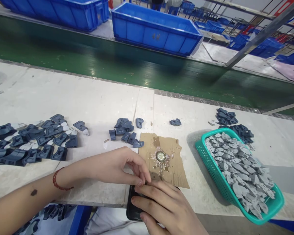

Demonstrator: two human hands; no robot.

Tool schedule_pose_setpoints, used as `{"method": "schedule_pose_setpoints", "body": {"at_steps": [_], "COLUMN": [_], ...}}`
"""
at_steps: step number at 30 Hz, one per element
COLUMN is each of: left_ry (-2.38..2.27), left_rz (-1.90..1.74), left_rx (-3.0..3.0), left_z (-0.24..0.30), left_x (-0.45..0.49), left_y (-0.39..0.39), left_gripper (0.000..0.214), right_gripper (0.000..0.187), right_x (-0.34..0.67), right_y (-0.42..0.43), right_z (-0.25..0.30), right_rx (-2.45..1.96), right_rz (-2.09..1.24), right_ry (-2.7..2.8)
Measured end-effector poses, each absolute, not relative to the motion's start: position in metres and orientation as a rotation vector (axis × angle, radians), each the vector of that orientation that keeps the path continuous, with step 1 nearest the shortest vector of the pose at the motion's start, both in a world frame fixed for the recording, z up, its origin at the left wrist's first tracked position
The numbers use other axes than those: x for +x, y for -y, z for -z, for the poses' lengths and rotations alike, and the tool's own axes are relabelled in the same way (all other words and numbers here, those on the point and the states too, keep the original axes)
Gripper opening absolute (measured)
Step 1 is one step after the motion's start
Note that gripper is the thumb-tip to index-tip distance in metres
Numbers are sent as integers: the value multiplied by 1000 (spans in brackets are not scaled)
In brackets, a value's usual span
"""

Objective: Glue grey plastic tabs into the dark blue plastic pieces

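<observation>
My left hand [129,166], with a red string bracelet at the wrist, has its thumb and fingertips pressed together. Whatever they may pinch is hidden. My right hand [164,202] lies with fingers stretched and slightly spread over a flat black object with rounded corners [130,210], at the table's front edge. Its fingertips come close to my left thumb, and they cover most of the black object. Just beyond both hands is a piece of brown cardboard [178,169] bearing a small round metal tin [161,156] with shiny wet-looking spots around it.
Dark blue plastic parts [123,127] lie behind my left hand, with a larger pile [36,137] further left and more [226,116] at right. A green basket [210,178] holds grey pieces [242,173]. Blue crates [156,32] stand beyond the green strip [112,65].
</observation>
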State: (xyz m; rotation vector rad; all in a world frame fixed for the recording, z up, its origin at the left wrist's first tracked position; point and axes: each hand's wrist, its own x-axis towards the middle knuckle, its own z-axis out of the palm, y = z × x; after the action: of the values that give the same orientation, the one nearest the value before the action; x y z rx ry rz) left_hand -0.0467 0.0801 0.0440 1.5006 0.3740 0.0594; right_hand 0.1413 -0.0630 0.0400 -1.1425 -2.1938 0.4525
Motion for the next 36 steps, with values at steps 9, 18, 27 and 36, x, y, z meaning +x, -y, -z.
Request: {"method": "schedule_pose_setpoints", "body": {"at_steps": [9, 18, 27, 36], "left_ry": [-298, -257, -184, -148], "left_rz": [82, 121, 183, 192], "left_rx": [1447, 1434, 1376, 1299], "left_z": [-46, -48, -43, -50], "left_x": [-48, -48, -48, -47], "left_y": [-85, -84, -81, -82], "left_gripper": [17, 6, 5, 4], "right_gripper": [18, 18, 20, 19], "right_x": [140, 140, 138, 133], "right_y": [59, 58, 59, 58], "right_z": [-44, -43, -44, -43], "right_rx": [-1070, -1036, -1054, -1074], "right_rz": [-573, -610, -612, -617], "right_ry": [2162, 2154, 2194, 2105]}}
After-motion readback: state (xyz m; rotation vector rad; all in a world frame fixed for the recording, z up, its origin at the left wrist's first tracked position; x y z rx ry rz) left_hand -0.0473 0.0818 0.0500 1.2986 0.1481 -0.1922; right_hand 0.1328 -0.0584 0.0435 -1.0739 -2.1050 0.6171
